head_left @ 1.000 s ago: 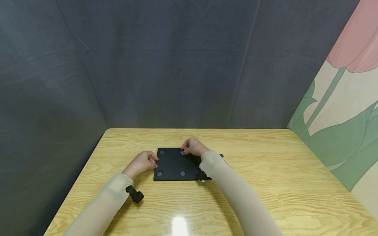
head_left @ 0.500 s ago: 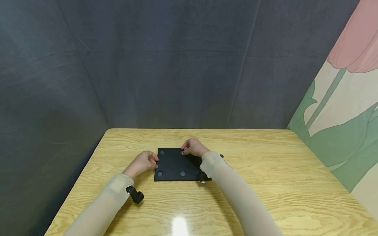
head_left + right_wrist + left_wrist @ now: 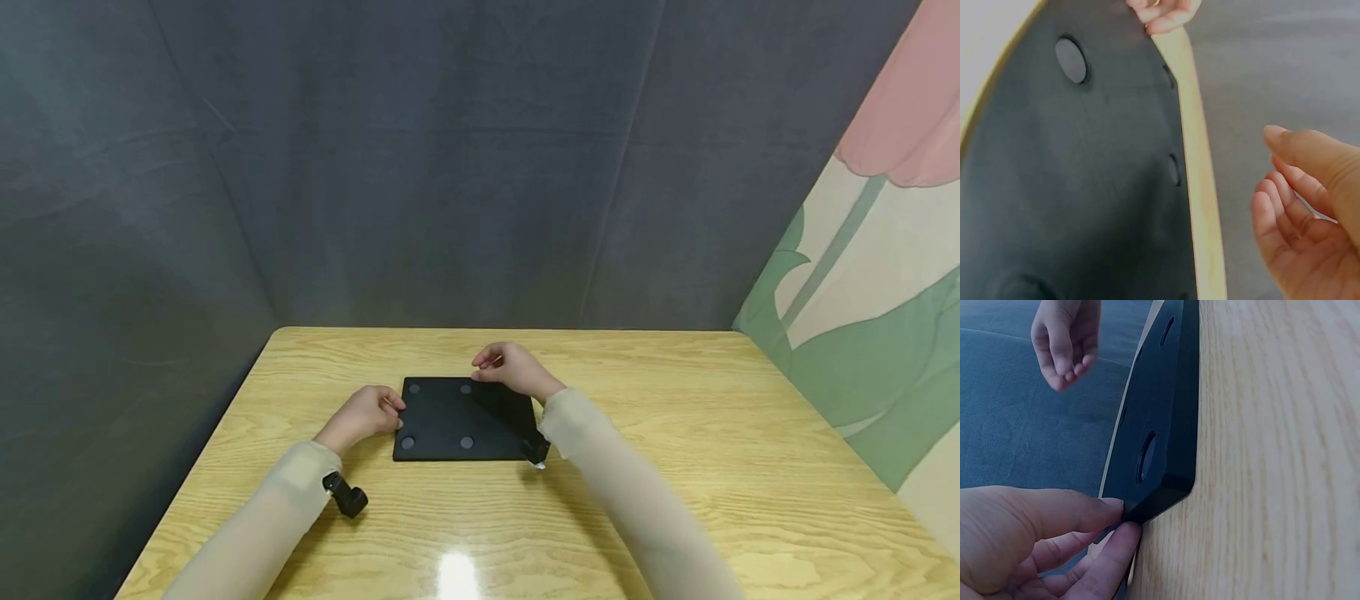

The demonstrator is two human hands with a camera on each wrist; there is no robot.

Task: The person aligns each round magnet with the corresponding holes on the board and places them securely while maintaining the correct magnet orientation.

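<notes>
A flat black rectangular board point(image 3: 442, 421) lies on the table, with several round grey discs set into its face, such as one disc point(image 3: 467, 442) near the front edge. My left hand point(image 3: 369, 412) pinches the board's left edge; the left wrist view has the thumb point(image 3: 1085, 509) on top and a finger point(image 3: 1116, 550) against the side. Over the far edge of the board hovers my right hand point(image 3: 513, 371), its fingers loosely curled. Nothing shows between that hand's fingers point(image 3: 1272, 209) in the right wrist view.
The wooden table point(image 3: 675, 433) ends at a dark curtain point(image 3: 450, 167) behind and at the left. A wall painted with a large flower point(image 3: 892, 125) stands at the right. Small black cameras hang at both wrists, one camera point(image 3: 347, 497) under the left.
My right hand has lifted off a disc near the board's far edge and moved up and right, uncovering that disc. The left hand keeps its place at the left edge.
</notes>
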